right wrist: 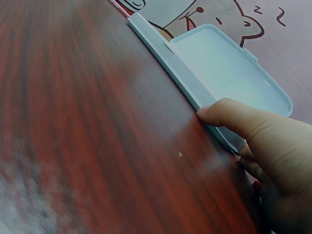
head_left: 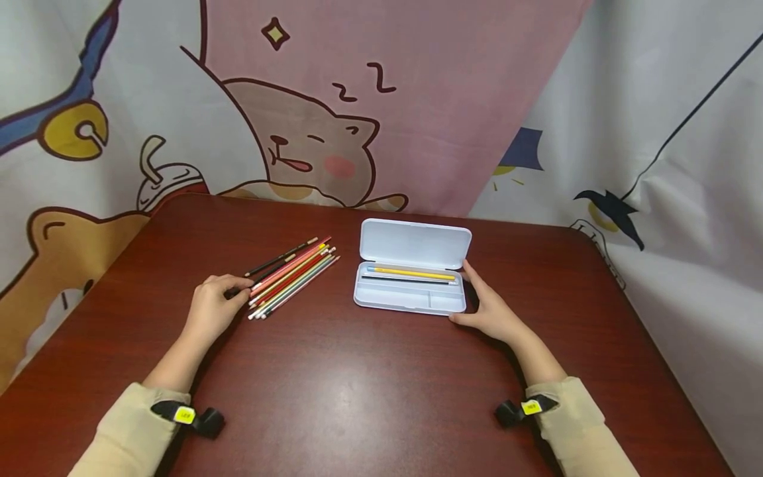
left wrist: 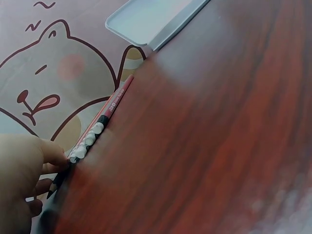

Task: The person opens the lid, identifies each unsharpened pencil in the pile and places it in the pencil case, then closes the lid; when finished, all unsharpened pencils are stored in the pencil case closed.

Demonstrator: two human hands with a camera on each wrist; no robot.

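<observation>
Our left hand [head_left: 211, 310] pinches a black pencil [head_left: 280, 257] at nine o'clock; our right hand's [head_left: 490, 306] grip, fingers apart, steadies the open pale-blue plastic pencil case [head_left: 411, 278].

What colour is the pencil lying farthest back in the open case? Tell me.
Yellow pencil, clearest in the head view, inside the pale blue case.

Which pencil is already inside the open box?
The long yellow pencil lies in the back compartment of the open pale blue plastic pencil box. The other pencils sit in a loose bunch on the dark red wooden table.
</observation>
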